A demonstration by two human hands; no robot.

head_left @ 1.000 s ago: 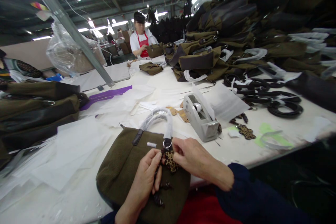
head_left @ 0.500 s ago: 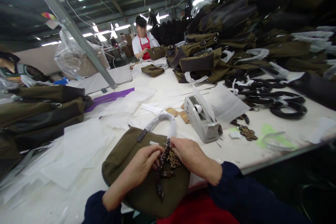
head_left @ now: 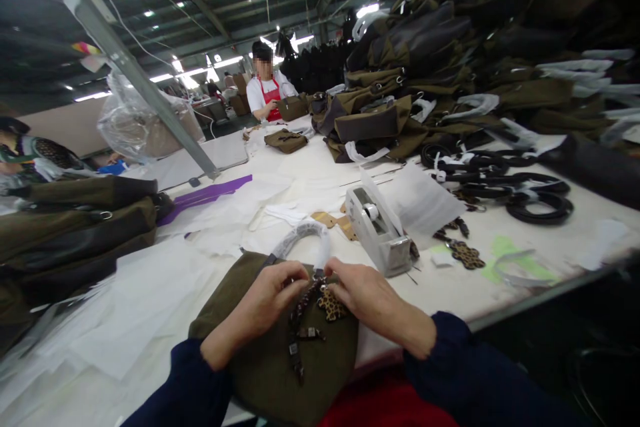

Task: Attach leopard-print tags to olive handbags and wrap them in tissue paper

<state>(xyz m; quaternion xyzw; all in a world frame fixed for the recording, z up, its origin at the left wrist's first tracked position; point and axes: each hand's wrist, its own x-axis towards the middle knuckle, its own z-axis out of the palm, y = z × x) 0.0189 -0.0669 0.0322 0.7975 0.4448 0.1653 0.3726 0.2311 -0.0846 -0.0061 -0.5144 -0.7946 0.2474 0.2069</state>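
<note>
One white table (head_left: 287, 170), filling the middle. Bag pile (head_left: 425, 47) at 2 o'clock, olive and dark brown, some handles wrapped. Bag stack (head_left: 90, 233) at 9, same colours. Co-worker (head_left: 255, 92) at 11, far side; red apron (head_left: 271, 100), any lettering too small to read. Handbag (head_left: 325, 373) at 6, olive, in front of the wearer, handle (head_left: 323, 250) in clear wrap, arching toward 12. Paper sheets (head_left: 145, 307) at 8, overlapping. Dispenser (head_left: 383, 240) at 4, grey; side marks not legible. Black straps (head_left: 543, 210) at 3, coiled.

Left hand (head_left: 270, 293) above handbag; thumb and fingers narrow, near the handle base. Right hand (head_left: 375, 300) opposite, fingers likewise narrow. Cannot tell whether either pinches anything.

Braided cord (head_left: 296, 320) on handbag's front, trailing toward 7; small squares near its ends, any writing unreadable. Leopard charm (head_left: 331, 307) just beside right fingertips, below handle base.
</note>
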